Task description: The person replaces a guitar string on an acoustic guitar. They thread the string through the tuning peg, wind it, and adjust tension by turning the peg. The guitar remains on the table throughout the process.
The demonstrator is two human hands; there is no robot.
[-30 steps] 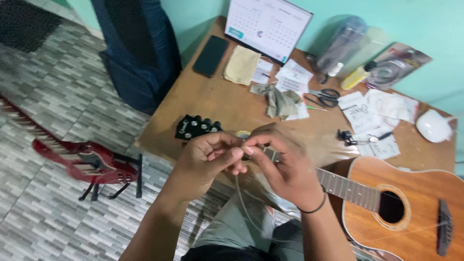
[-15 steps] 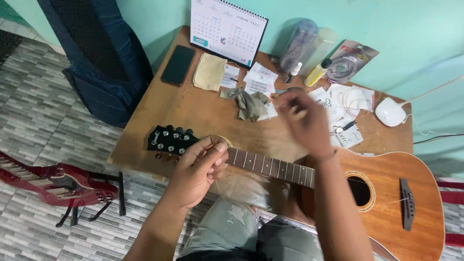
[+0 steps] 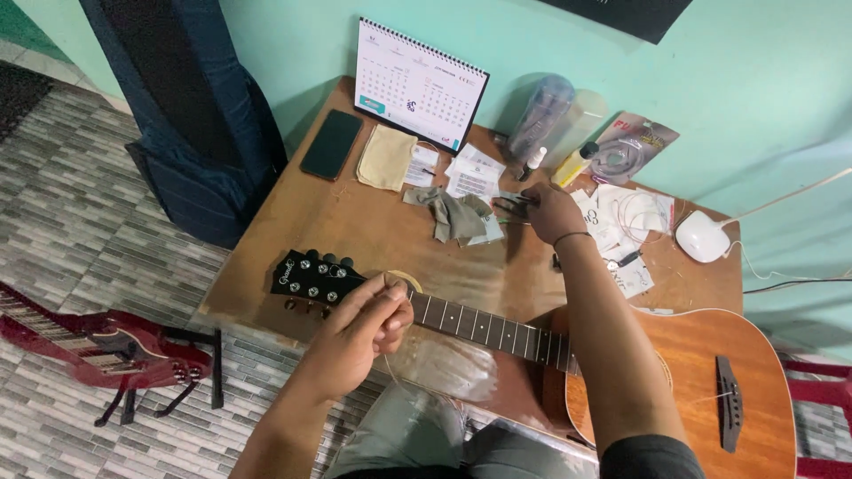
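The left hand (image 3: 368,324) has its fingers pinched shut on a thin string (image 3: 397,377) at the guitar (image 3: 497,333) nut. The right hand (image 3: 550,211) closes on scissors (image 3: 513,206) on the table (image 3: 355,222). The string looks not yet fitted. The guitar lies across the lap, headstock (image 3: 315,277) pointing left, body right.

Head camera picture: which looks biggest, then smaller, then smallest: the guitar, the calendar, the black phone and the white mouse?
1. Acoustic guitar, by far the biggest, though it lies nearest the camera.
2. Desk calendar.
3. Black phone.
4. White mouse, looks a little smaller than the phone.
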